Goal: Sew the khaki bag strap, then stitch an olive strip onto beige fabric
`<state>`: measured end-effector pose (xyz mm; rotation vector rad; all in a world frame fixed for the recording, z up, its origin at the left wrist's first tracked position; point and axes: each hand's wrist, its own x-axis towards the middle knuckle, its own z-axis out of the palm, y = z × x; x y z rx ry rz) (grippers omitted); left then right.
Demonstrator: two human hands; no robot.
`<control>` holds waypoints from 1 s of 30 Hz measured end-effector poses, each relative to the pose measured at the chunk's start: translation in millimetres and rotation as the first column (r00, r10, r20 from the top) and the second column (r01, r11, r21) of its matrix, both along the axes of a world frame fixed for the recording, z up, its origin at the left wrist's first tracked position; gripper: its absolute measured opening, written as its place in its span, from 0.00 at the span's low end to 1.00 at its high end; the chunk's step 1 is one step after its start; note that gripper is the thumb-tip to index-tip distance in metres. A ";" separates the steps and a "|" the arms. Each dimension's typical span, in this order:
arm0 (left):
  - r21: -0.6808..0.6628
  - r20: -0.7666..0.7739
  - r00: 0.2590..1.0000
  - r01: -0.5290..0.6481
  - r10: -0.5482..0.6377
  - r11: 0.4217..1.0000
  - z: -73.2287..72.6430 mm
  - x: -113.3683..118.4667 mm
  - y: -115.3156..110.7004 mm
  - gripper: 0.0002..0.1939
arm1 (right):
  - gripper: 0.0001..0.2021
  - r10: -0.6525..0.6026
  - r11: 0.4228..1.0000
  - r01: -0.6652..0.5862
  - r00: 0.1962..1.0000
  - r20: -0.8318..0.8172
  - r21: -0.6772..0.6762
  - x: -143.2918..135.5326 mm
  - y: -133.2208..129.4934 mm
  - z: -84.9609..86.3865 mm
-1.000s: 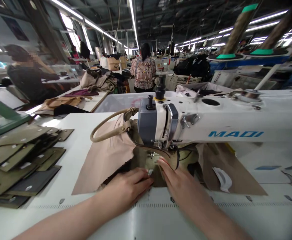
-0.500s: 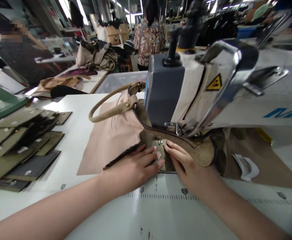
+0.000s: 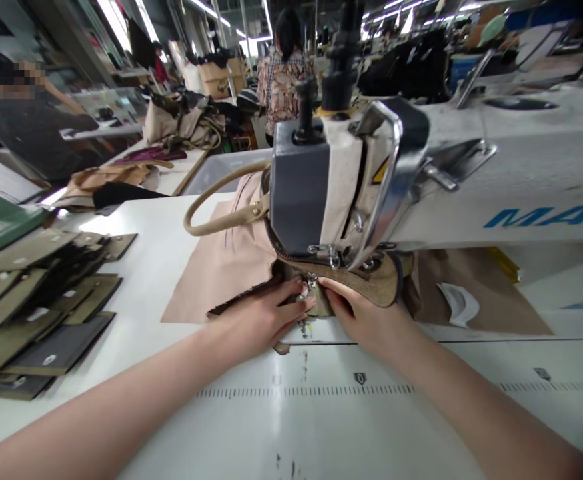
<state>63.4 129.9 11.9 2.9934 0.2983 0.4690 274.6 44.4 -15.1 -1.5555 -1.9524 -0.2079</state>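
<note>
On desk (image 3: 251, 427): white sewing machine (image 3: 298, 190). Partly under its head: tan handled bag (image 3: 216, 273). Touching bag: left hand (image 3: 254, 323), fingers slightly spread; opposite, right hand (image 3: 374, 320), fingers narrow, can't tell if gripping. Farther right: curved white piece (image 3: 458, 308).

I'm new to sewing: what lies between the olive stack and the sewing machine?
The head view shows white table by the olive stack, then beige cloth and a handle by the sewing machine.
</note>
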 end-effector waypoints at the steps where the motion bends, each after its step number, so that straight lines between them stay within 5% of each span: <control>1: -0.068 0.058 0.998 -0.022 0.026 0.997 -1.7 -0.7 -1.0 0.14 | 0.12 -0.004 1.000 0.004 1.000 -0.013 -0.017 0.2 -1.1 0.2; 4: -0.185 0.170 0.985 -0.011 0.043 0.983 -9.3 -3.3 -2.7 0.15 | 0.12 -0.013 0.996 0.010 0.999 -0.040 -0.085 -0.5 -4.7 3.9; 9: -0.129 0.144 0.990 0.027 -0.009 0.991 -20.3 -7.4 -1.1 0.17 | 0.12 -0.010 0.986 0.005 0.999 -0.031 -0.169 -2.1 -7.6 7.1; 16: -0.046 -0.036 0.994 0.106 -0.107 0.993 -4.2 -5.6 -2.1 0.14 | 0.14 -0.001 0.991 0.003 1.000 0.016 -0.131 -1.4 -6.7 2.3; 21: -0.064 -0.106 0.991 0.078 -0.085 0.995 -2.5 -2.0 -2.3 0.21 | 0.14 0.005 0.993 -0.004 1.000 0.011 -0.120 0.9 -2.3 -1.6; 30: -0.053 -0.035 0.997 -0.072 0.070 0.996 -15.9 4.4 8.4 0.17 | 0.18 0.098 0.992 -0.088 0.988 0.122 -0.089 12.9 16.3 -6.0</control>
